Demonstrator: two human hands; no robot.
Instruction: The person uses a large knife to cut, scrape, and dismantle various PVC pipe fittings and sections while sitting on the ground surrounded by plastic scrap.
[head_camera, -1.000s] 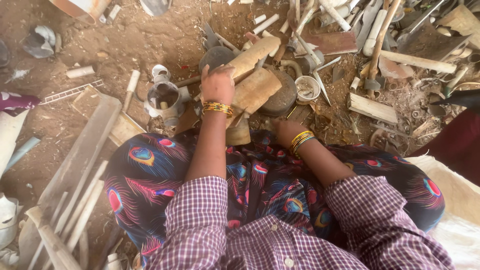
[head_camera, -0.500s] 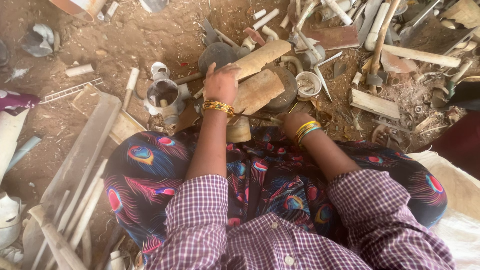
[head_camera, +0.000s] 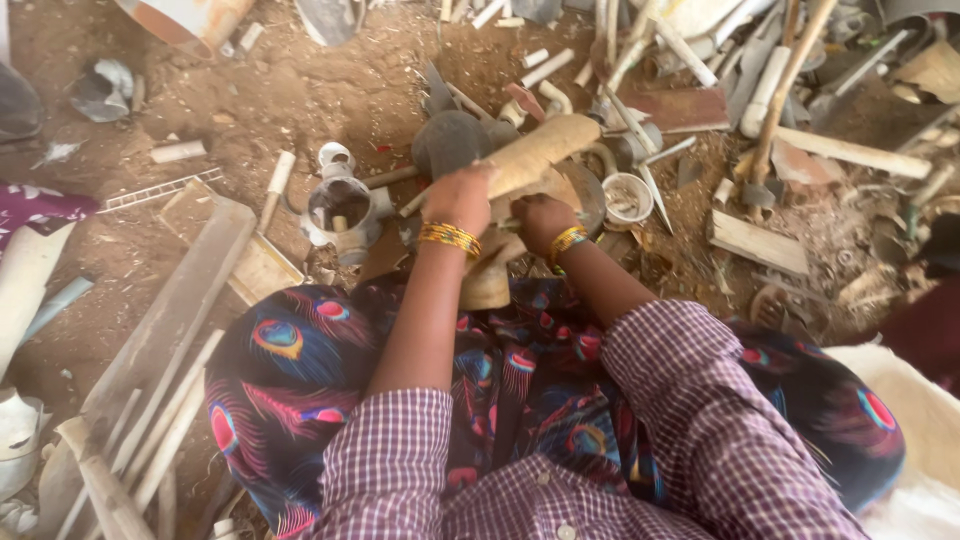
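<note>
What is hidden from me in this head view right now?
- Left hand fingers: curled over the tan wooden piece, so the grip is unseen.
- Right hand palm: hidden beneath that piece.
- Orange vessel: cut by the top edge.
- Small cup contents: too small.

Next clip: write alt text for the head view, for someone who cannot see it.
Seen from above, a seated person's left hand grips a tan wooden piece while the right hand rests beside it, over dirt ground littered with pipe offcuts and wood scraps.
</note>
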